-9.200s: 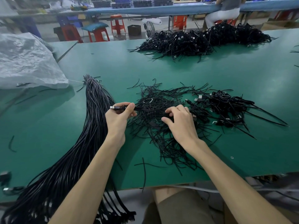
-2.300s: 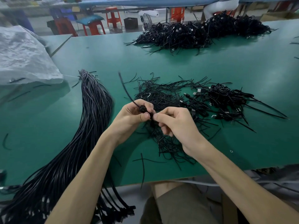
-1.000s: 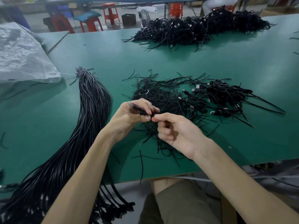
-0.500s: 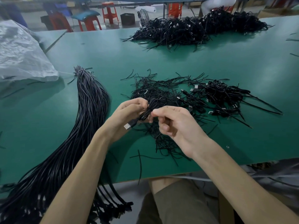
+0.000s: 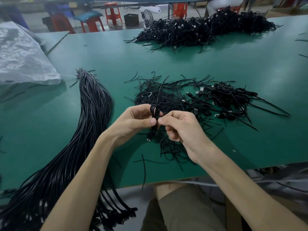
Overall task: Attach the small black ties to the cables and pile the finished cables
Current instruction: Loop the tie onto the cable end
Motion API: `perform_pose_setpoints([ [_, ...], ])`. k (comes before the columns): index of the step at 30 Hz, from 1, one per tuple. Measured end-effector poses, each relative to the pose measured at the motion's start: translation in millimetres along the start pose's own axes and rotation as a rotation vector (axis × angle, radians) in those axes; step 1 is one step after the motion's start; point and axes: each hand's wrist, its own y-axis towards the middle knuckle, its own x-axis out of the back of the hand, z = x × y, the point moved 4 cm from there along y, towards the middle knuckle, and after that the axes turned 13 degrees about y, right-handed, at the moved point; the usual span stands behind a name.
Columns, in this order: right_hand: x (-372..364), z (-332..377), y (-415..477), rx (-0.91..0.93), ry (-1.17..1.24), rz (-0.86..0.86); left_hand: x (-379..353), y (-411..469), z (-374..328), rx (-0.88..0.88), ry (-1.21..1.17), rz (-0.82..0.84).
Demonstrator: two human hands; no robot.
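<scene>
Pinching a coiled cable [image 5: 154, 112] together, left hand [image 5: 133, 120] and right hand [image 5: 181, 129] hide its middle.

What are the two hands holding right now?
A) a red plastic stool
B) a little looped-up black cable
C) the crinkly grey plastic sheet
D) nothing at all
B: the left hand and the right hand both pinch the small looped black cable between their fingertips, above the green table.
</scene>
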Motion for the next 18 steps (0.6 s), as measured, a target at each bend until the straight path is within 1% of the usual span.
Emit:
perform_pose_setpoints([
  [3, 1, -3, 1, 0.008, -0.025, 0.005, 2, 1, -1, -0.037, 0.02, -0.024],
  [6, 1, -3, 1, 0.043, -0.114, 0.011, 2, 1, -1, -0.053, 0.043, -0.014],
  [7, 1, -3, 1, 0.028, -0.105, 0.016, 1, 1, -3, -0.064, 0.045, -0.01],
  [9, 0, -6, 1, -0.078, 0.05, 0.039, -1, 1, -6, -0.096, 0.04, -0.01],
  [11, -5, -12, 0, -0.257, 0.311, 0.088, -1, 2, -8, -0.126, 0.018, -0.009],
  [13, -12, -18, -3, -0.39, 0.506, 0.134, -1, 2, -7, -0.134, -0.006, 0.001],
  [16, -18, -21, -5, -0.435, 0.62, 0.166, 1, 1, -7, -0.127, -0.021, 0.0],
  [18, -16, -19, -4, -0.373, 0.541, 0.151, 1, 2, -5, -0.108, -0.038, 0.016],
])
